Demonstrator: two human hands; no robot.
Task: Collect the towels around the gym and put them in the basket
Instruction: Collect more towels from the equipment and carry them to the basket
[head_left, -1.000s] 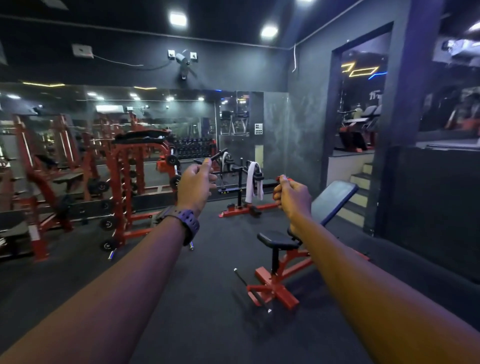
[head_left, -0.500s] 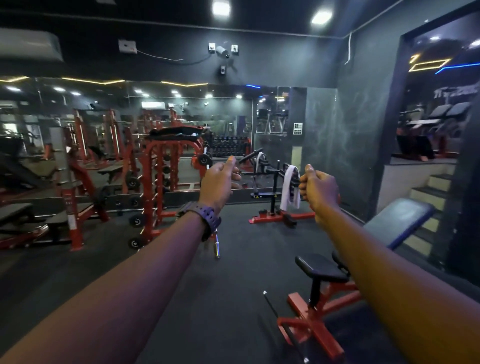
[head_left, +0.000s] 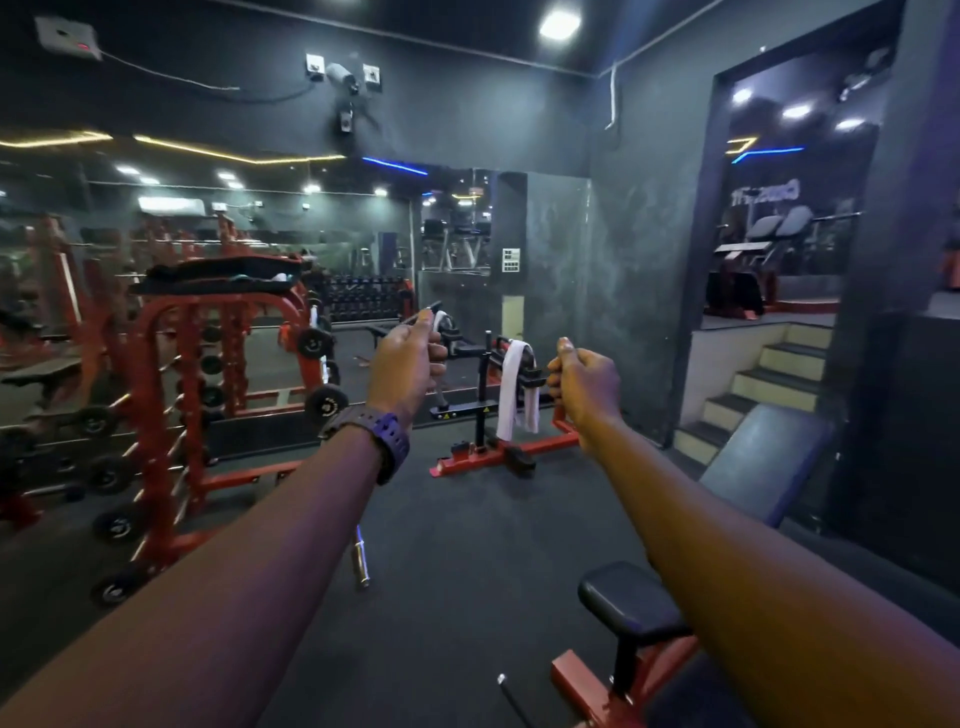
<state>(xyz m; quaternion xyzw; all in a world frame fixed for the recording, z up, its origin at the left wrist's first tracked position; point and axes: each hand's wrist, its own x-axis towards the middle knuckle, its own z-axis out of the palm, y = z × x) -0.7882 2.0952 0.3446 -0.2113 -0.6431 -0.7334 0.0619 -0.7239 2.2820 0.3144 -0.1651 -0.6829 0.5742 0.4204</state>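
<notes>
Hanging over the black bar of a red-based machine by the far mirror wall, a white towel waits well ahead of the person, with no basket in sight. Both arms reach forward, the left hand and the right hand each with fingers curled in and gripping nothing, so the step in hand looks like the approach to this towel. Next, I judge, comes closing the gap past the bench seat, uncurling a hand and lifting the cloth clear of the bar.

Dim gym, ceiling spotlights glaring (blown out), soft, warped edges
</notes>
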